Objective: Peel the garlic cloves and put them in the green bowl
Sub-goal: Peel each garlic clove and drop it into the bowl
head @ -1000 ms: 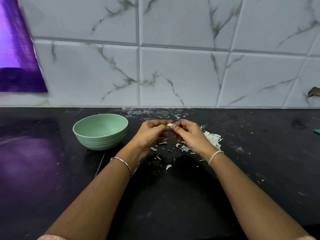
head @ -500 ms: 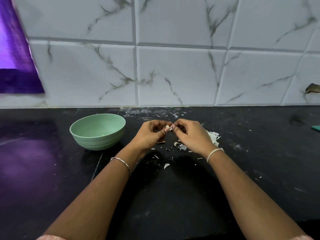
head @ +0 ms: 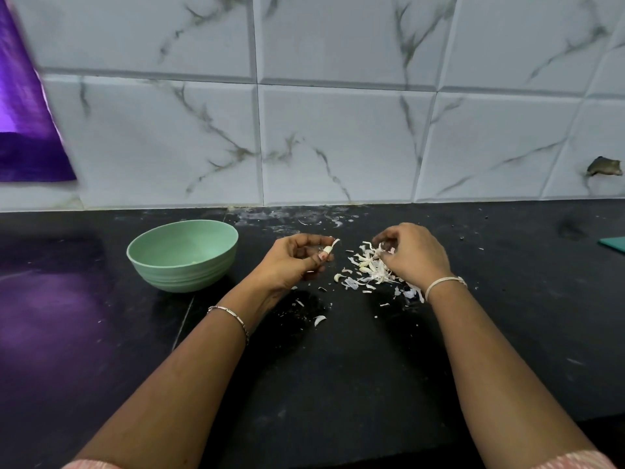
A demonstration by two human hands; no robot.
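A green bowl (head: 182,255) stands on the black counter at the left, with something pale inside near its right wall. My left hand (head: 294,260) is just right of the bowl and pinches a small white garlic clove (head: 329,247) between thumb and fingers. My right hand (head: 411,253) hovers with curled fingers over a heap of white garlic skins and cloves (head: 370,269), its fingertips touching the heap. Whether it grips a piece is hidden by the fingers.
Bits of skin (head: 319,320) lie scattered on the counter (head: 338,384) in front of the hands. A tiled wall (head: 338,140) rises behind. A purple cloth (head: 23,137) hangs at the far left, and a teal object (head: 614,244) peeks in at the right edge.
My hands were together on one clove. They have parted: the left keeps the clove, and the right has moved right and down onto the heap of skins.
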